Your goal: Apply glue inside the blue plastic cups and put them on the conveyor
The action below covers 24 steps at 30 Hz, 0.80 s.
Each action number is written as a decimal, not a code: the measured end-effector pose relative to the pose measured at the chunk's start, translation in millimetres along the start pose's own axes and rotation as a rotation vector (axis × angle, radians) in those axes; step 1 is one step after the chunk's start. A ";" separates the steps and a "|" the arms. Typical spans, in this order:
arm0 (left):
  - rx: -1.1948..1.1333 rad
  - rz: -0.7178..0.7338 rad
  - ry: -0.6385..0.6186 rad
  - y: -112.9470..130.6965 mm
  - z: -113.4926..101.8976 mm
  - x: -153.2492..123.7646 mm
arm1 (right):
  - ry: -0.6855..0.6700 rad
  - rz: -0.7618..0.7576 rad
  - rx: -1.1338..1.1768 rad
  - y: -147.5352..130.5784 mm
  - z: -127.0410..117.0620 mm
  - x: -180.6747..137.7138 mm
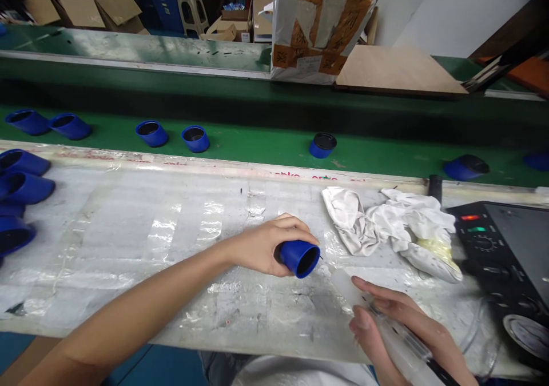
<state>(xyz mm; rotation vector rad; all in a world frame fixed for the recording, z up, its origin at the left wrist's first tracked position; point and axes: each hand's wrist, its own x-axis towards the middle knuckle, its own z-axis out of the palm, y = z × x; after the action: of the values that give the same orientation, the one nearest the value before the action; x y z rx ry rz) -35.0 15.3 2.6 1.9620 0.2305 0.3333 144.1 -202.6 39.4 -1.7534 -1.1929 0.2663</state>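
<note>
My left hand [263, 246] is wrapped round a blue cup-like part [293, 255] with a black inside, lying on its side just above the bench. Its round opening faces right, toward my right hand [407, 323]. That hand is closed on a translucent dispensing syringe [345, 287], whose thin tip points up and left at the rim of the part. A small gap seems to lie between tip and rim, but contact is hard to tell. White cloths [386, 220] lie crumpled beyond my right hand.
A green conveyor belt [257, 151] runs behind the bench, carrying several blue parts [196, 139]. More blue parts [28, 187] crowd the bench's left end. At right sits a black control box [493, 249] with lit switches and a gauge. A taped carton [317, 31] stands beyond the belt.
</note>
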 end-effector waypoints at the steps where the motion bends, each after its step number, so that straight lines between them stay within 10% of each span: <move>1: 0.000 0.002 -0.001 -0.2 0.0 0.2 | -0.023 0.052 -0.023 -1.8 -3.0 -0.3; 11: -0.011 0.001 -0.011 0.1 -0.6 0.5 | 0.071 -0.245 0.025 15.7 4.9 6.3; 24: -0.007 -0.017 -0.022 1.5 -0.7 -0.4 | 0.044 -0.228 -0.018 26.7 3.6 -5.3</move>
<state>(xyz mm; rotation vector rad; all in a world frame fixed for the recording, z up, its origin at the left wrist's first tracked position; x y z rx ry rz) -35.6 15.3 4.2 1.9549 0.2315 0.3014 155.2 -206.4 14.5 -1.6127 -1.3534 0.0811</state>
